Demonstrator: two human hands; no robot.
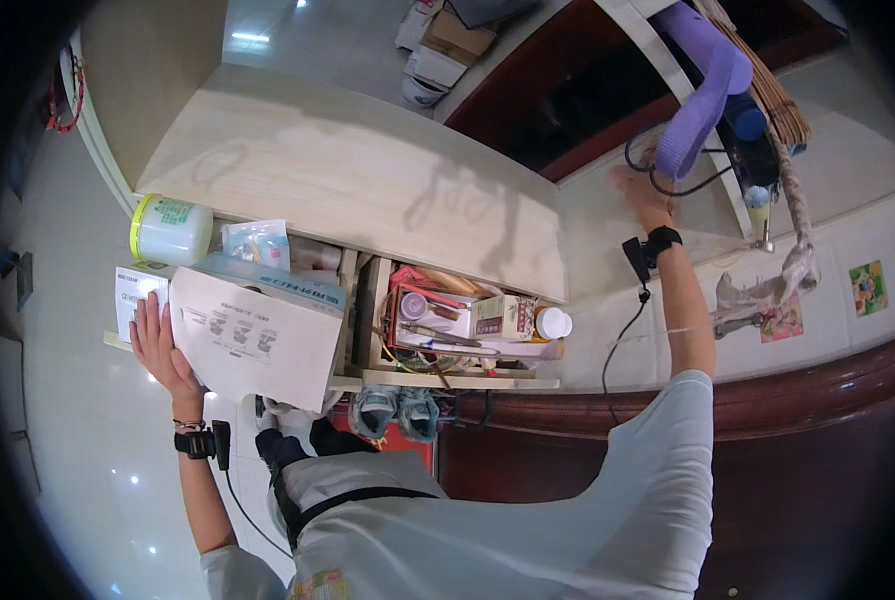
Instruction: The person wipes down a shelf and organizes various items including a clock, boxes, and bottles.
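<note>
My left hand [161,345] lies with its fingers stretched across a small white box [134,289] bearing print. Its thumb is against a large white and pale-blue carton [256,345], which sits over an open drawer. My right hand [648,187] is raised at the back right, blurred and partly covered by a black cord [691,193]. A purple woven strap [693,131] hangs beside that hand. Whether the fingers grip the cord cannot be made out.
A yellow-lidded jar [177,229] and a clear packet [260,244] sit behind the carton. Another open drawer [462,379] holds pens, a small carton [504,316] and a white-capped bottle [552,322]. A thick rope [792,187] hangs at right. Shoes [395,412] are below.
</note>
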